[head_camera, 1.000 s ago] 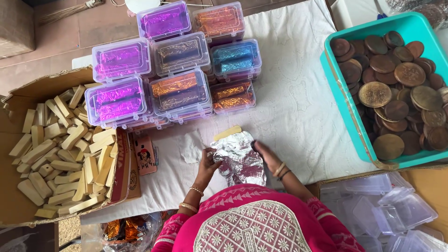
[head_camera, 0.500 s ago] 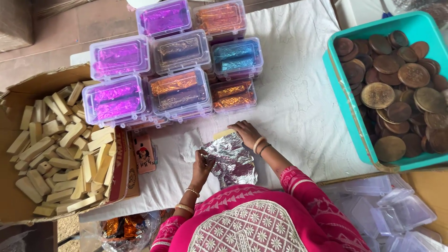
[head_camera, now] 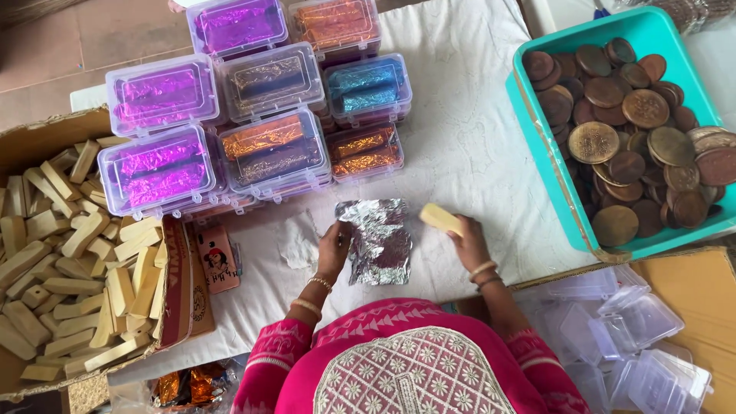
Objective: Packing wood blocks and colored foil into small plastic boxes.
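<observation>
A crinkled sheet of silver foil (head_camera: 377, 241) lies on the white cloth (head_camera: 468, 146) in front of me. My left hand (head_camera: 334, 247) rests on its left edge, fingers pressing it flat. My right hand (head_camera: 464, 239) is to the right of the foil and holds a pale yellow bar (head_camera: 441, 218) just above the cloth. Both wrists wear bangles, and my pink embroidered top fills the bottom of the view.
A cardboard box (head_camera: 180, 284) of several pale bars (head_camera: 69, 261) sits at left. Clear lidded boxes (head_camera: 268, 115) with coloured foil-wrapped bars are stacked behind. A teal tub (head_camera: 548, 165) of brown discs stands at right, empty clear boxes (head_camera: 629, 337) at lower right. A small picture card (head_camera: 218, 258) lies left.
My right hand has left the foil and moved right, now holding a pale bar. The foil lies flatter and more spread out, with my left hand still on it.
</observation>
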